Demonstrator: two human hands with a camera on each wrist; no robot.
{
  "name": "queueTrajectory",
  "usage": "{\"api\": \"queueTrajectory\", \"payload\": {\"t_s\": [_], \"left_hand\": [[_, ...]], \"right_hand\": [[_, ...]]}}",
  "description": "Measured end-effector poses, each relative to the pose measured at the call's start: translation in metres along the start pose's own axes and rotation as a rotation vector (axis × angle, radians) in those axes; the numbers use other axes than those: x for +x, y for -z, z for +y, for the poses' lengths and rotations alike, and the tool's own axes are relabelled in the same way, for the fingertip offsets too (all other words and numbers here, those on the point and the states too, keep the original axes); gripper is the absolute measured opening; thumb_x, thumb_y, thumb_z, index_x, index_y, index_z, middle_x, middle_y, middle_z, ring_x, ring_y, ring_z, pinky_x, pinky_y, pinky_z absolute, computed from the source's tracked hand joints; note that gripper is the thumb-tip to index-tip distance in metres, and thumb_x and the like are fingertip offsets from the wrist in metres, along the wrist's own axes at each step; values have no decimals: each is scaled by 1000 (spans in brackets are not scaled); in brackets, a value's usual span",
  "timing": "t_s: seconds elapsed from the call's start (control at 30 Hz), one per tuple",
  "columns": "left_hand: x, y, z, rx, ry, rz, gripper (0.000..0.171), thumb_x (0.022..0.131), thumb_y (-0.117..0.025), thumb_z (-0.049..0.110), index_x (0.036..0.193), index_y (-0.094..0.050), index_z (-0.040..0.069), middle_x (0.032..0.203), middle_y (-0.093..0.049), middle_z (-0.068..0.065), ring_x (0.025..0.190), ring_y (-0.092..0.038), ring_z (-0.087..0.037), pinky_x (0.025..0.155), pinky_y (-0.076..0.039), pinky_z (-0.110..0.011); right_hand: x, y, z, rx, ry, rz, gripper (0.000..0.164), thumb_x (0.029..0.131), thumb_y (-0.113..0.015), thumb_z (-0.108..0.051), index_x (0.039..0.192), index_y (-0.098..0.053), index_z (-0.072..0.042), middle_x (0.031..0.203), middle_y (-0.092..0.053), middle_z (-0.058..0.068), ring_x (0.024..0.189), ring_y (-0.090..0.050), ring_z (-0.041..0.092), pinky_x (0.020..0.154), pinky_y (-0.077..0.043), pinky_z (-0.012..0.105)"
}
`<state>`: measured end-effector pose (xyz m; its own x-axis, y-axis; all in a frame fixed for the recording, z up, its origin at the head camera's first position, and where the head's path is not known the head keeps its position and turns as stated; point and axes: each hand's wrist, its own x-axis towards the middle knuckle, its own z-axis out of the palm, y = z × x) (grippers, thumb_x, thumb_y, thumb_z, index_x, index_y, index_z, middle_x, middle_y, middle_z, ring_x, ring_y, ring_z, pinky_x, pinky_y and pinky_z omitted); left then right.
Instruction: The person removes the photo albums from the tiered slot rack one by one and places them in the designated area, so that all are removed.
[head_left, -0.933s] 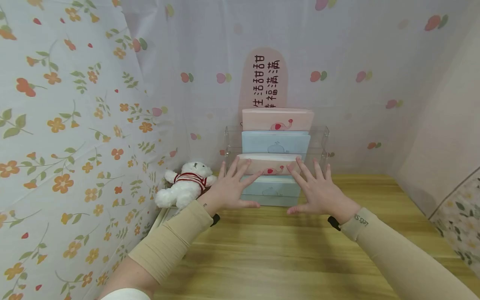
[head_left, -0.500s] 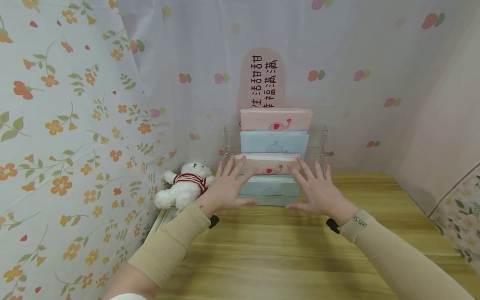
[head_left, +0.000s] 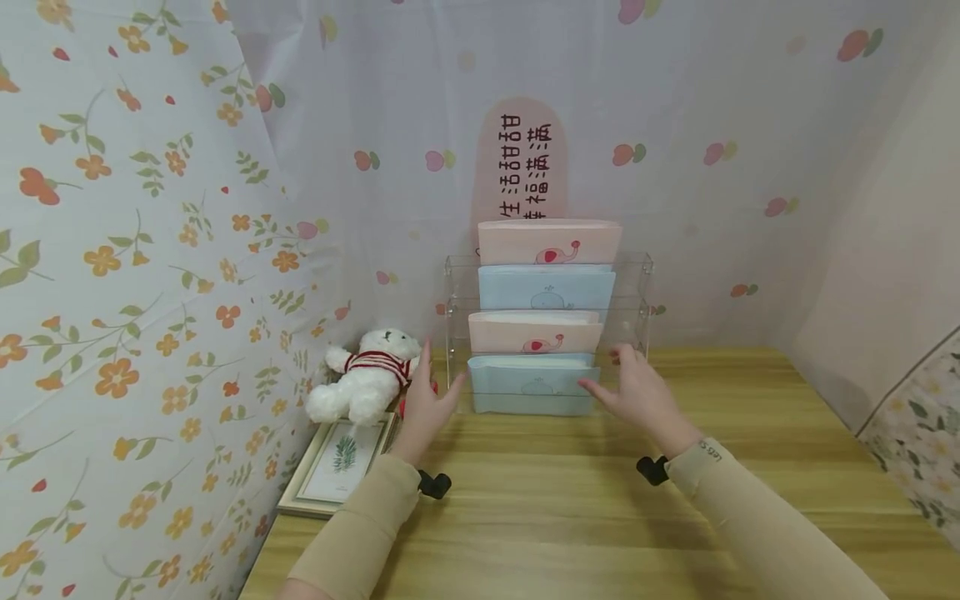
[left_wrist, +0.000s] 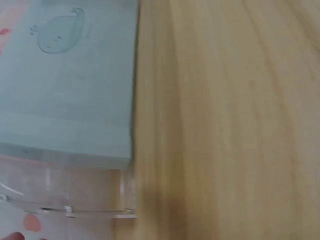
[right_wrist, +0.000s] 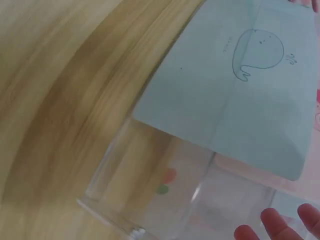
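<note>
Near opposite ends of the clear rack (head_left: 633, 287), left hand (head_left: 427, 414) and right hand (head_left: 642, 397) are held, fingers (right_wrist: 274, 223) loosely parted, gripping nothing.

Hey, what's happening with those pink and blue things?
A person has their left hand and right hand at either side of a clear rack. Four packets, two pink and two blue, stand in it in steps. Neither hand is gripping one; I can't tell whether they touch the rack. A white teddy bear lies by a picture frame.
</note>
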<state>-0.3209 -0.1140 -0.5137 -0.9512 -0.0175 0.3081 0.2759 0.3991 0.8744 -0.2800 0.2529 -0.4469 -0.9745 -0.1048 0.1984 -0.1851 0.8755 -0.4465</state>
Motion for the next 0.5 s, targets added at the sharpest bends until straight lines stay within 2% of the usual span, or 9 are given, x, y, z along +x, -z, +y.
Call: {"api": "queueTrajectory", "payload": {"t_s": [0.1,0.23,0.33,0.5], "left_hand": [[0,-7,-14,-61,46,2,95,106,-75,31,179,-15,25,179,-35,-21,156,-48,-49,126,-45,-61],[0,-14,-22,-109,86,22,85,107,-74,27,176,-26,18,174,-45,-19,152,-54,-47,123,-48,-59],[0,-19,-28,-113,76,46,76,108,-71,21,173,-33,13,169,-50,-23,149,-56,-48,122,-49,-58],[-1,-24,-35,-133,58,81,66,109,-66,11,170,-41,14,163,-55,-29,146,-61,-47,121,-51,-55]], "right_hand": [[2,-6,4,46,-49,-22,91,104,-68,-63,153,-41,8,154,-56,34,138,-59,55,111,-52,69],[5,-12,5,91,-87,-37,92,104,-68,-63,155,-38,8,155,-57,35,138,-60,55,112,-52,69],[8,-15,4,122,-104,-39,91,104,-69,-60,155,-37,8,153,-58,35,135,-62,55,109,-54,68],[11,-21,1,178,-116,-24,88,104,-73,-55,156,-37,7,149,-60,34,136,-63,52,110,-55,66]]}}
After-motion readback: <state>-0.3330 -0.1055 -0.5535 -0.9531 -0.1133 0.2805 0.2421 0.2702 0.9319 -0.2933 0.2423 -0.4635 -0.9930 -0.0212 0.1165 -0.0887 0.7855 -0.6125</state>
